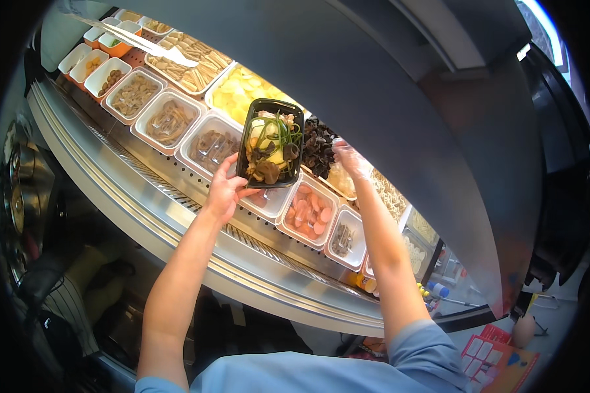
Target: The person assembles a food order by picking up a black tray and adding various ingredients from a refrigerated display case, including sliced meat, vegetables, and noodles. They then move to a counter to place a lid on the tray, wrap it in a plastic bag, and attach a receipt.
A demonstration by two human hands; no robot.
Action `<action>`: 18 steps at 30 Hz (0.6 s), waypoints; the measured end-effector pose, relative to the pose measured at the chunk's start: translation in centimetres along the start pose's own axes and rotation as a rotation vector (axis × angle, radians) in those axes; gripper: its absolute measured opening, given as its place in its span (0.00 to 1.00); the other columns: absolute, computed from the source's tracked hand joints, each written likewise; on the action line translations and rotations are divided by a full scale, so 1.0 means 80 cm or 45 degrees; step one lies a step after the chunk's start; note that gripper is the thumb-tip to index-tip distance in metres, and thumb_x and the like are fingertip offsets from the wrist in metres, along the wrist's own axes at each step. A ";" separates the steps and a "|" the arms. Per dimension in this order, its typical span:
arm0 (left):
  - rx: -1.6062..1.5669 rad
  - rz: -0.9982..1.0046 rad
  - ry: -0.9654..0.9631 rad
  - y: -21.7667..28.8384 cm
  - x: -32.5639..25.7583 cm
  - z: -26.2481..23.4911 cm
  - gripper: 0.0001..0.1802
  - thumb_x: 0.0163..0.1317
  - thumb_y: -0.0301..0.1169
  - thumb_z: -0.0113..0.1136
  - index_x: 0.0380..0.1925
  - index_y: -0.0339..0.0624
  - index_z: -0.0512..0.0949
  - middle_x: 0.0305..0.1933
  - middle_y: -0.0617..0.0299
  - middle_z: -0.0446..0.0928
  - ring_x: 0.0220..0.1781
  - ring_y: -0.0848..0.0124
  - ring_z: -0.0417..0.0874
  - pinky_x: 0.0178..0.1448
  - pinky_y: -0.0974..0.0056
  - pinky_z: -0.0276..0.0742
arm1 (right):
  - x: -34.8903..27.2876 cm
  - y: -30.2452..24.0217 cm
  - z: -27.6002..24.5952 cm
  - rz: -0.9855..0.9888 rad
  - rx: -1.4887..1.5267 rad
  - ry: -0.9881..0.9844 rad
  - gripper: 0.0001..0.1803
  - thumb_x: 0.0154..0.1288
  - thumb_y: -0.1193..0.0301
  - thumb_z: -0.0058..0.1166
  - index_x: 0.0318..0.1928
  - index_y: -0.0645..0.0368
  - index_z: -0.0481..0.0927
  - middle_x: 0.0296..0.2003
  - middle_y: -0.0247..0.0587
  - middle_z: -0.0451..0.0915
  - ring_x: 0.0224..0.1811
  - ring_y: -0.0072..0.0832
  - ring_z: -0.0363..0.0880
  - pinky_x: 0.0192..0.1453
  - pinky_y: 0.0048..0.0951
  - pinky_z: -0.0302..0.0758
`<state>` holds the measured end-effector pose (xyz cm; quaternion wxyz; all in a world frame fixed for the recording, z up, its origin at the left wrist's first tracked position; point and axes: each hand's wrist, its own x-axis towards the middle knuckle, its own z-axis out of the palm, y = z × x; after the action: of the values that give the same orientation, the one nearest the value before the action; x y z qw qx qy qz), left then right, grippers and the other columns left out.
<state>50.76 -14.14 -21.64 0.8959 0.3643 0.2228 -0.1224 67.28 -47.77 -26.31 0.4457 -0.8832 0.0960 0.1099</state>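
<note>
At one corner, left fingers (226,166) hold black tray (244,154).

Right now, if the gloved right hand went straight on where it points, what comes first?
Likely the dark curled pieces just ahead of the right hand; depth is unclear, so the dark panel overhead could come first.

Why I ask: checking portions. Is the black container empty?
No, the black container in the left hand holds green strips and pale pieces.

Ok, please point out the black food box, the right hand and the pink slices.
Black food box (245,145): head view, on its left wall.
Right hand (353,161): head view, on the middle of the hand.
Pink slices (307,211): head view, mid-pile.
</note>
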 end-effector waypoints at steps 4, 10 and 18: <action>-0.039 0.021 -0.065 -0.005 0.006 0.000 0.34 0.56 0.10 0.41 0.66 0.39 0.59 0.55 0.45 0.74 0.47 0.57 0.84 0.46 0.57 0.88 | -0.021 -0.021 -0.041 -0.085 0.416 -0.054 0.07 0.61 0.74 0.62 0.37 0.64 0.80 0.27 0.37 0.79 0.25 0.23 0.78 0.30 0.24 0.77; 0.028 -0.013 -0.108 -0.014 0.014 -0.001 0.34 0.56 0.10 0.44 0.66 0.40 0.60 0.52 0.49 0.75 0.46 0.61 0.84 0.44 0.60 0.88 | -0.071 -0.071 -0.050 -0.278 0.357 -0.036 0.10 0.66 0.69 0.59 0.38 0.65 0.80 0.28 0.39 0.80 0.27 0.24 0.78 0.34 0.26 0.79; 0.106 -0.113 -0.181 -0.017 0.002 0.004 0.34 0.56 0.11 0.45 0.66 0.40 0.61 0.53 0.53 0.74 0.49 0.65 0.82 0.47 0.61 0.88 | -0.213 -0.170 0.040 -0.267 -0.172 0.038 0.12 0.66 0.63 0.59 0.44 0.56 0.83 0.33 0.44 0.85 0.34 0.32 0.84 0.41 0.31 0.79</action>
<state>50.43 -15.33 -22.35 0.8873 0.3813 0.1692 -0.1966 54.22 -36.01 -13.00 0.3927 -0.9180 0.0023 0.0557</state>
